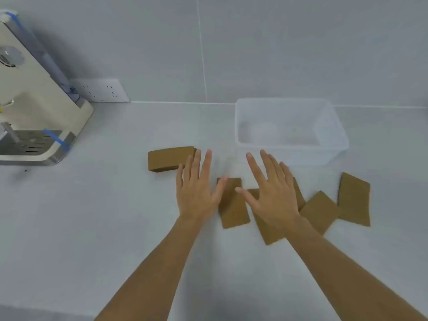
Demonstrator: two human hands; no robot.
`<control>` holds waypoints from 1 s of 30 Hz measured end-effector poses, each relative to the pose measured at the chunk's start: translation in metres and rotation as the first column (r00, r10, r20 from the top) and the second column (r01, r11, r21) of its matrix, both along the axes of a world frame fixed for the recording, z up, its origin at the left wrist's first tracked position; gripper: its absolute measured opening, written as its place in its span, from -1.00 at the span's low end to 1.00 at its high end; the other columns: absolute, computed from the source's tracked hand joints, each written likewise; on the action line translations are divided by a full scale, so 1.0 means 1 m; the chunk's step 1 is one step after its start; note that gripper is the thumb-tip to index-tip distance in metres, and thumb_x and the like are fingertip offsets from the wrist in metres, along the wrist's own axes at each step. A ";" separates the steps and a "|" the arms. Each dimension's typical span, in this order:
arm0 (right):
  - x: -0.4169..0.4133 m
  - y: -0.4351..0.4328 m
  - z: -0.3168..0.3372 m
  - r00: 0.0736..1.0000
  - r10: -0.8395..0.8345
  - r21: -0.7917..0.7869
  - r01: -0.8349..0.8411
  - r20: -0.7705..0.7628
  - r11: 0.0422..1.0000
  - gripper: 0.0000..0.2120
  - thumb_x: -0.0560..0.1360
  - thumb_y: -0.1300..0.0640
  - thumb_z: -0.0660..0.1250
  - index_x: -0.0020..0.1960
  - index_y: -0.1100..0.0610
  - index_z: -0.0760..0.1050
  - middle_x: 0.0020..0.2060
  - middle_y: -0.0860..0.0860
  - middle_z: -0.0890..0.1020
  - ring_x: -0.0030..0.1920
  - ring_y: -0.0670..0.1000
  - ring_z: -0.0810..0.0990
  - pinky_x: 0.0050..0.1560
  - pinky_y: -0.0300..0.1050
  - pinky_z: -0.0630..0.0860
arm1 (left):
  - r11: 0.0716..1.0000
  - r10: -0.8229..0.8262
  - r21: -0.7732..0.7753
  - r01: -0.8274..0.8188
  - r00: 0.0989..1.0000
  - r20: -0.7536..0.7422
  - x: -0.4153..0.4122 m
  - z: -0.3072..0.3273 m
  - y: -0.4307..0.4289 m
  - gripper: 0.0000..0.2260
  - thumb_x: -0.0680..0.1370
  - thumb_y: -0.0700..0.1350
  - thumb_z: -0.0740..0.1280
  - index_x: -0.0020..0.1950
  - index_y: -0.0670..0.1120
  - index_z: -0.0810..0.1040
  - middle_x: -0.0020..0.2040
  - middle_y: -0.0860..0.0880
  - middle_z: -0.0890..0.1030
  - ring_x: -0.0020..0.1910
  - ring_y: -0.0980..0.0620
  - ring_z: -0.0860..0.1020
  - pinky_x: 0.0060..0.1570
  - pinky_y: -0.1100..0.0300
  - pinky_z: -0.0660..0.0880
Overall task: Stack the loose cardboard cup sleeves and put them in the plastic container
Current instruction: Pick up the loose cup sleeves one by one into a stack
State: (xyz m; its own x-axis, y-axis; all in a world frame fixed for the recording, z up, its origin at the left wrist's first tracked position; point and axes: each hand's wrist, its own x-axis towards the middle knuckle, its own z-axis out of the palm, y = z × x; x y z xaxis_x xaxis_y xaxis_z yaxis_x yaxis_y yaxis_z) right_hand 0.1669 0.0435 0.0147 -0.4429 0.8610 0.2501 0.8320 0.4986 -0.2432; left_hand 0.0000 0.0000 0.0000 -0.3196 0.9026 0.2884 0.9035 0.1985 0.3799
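Several flat brown cardboard sleeves lie loose on the white counter. A small stack of sleeves (169, 159) sits at centre left. One sleeve (234, 208) lies between my hands, another (266, 230) is partly under my right hand, and two more (320, 212) (354, 200) lie to the right. The clear plastic container (335, 144) stands behind them, with nothing brown inside. My left hand (196, 191) hovers flat, fingers spread, its fingertips over the stack's right end. My right hand (271, 193) is spread above the middle sleeves. Neither hand holds anything.
A cream water dispenser (34, 107) with a metal drip tray stands at the far left. A white wall socket (102, 90) sits on the tiled wall behind the counter. The wall runs right behind the container.
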 end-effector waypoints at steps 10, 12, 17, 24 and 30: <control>-0.021 -0.021 -0.029 0.989 0.051 -0.144 -0.030 0.139 0.989 -0.26 0.41 -0.34 0.00 0.43 0.11 0.22 0.34 0.18 0.45 0.39 0.15 0.35 0.42 0.11 0.15 | 0.990 -0.001 -0.138 0.012 0.997 0.077 -0.002 -0.026 -0.015 -0.39 0.52 0.29 -0.05 0.51 0.08 0.00 0.54 -0.06 0.15 0.50 -0.07 0.13 0.44 0.04 0.02; -0.026 -0.026 -0.032 0.990 0.044 -0.159 -0.022 0.135 0.987 -0.25 0.40 -0.32 0.05 0.43 0.12 0.22 0.37 0.22 0.40 0.41 0.18 0.31 0.43 0.10 0.13 | 0.987 -0.014 -0.157 0.030 0.994 0.108 -0.001 -0.026 -0.016 -0.38 0.51 0.31 -0.09 0.51 0.09 -0.04 0.53 -0.06 0.19 0.49 -0.07 0.17 0.44 0.04 0.04; -0.036 -0.033 -0.033 0.988 0.007 -0.193 0.023 0.152 0.981 -0.28 0.43 -0.25 0.13 0.45 0.15 0.15 0.42 0.23 0.30 0.44 0.19 0.24 0.43 0.11 0.12 | 0.984 0.001 -0.173 0.033 0.982 0.191 -0.002 -0.024 -0.017 -0.38 0.52 0.30 -0.07 0.52 0.06 -0.01 0.46 -0.08 0.34 0.47 -0.07 0.21 0.44 0.01 0.06; -0.050 -0.032 -0.023 0.996 -0.084 -0.282 0.086 0.020 0.956 -0.31 0.42 -0.04 0.25 0.44 0.17 0.07 0.35 0.15 0.39 0.35 0.13 0.32 0.29 0.01 0.17 | 0.985 0.009 -0.163 0.059 0.921 0.389 -0.003 -0.021 -0.019 -0.38 0.51 0.26 0.02 0.49 -0.02 0.13 0.49 -0.05 0.28 0.48 -0.04 0.18 0.47 0.00 0.03; -0.051 -0.029 -0.011 0.941 -0.224 -0.536 0.057 -0.253 0.842 -0.21 0.34 0.06 0.35 0.45 0.06 0.03 0.28 0.06 0.43 0.30 0.07 0.29 0.24 0.00 0.11 | 0.997 0.055 -0.074 -0.011 0.776 0.629 0.003 -0.011 -0.026 -0.41 0.47 0.27 0.12 0.43 0.00 0.28 0.41 0.00 0.41 0.37 0.02 0.35 0.37 0.01 0.28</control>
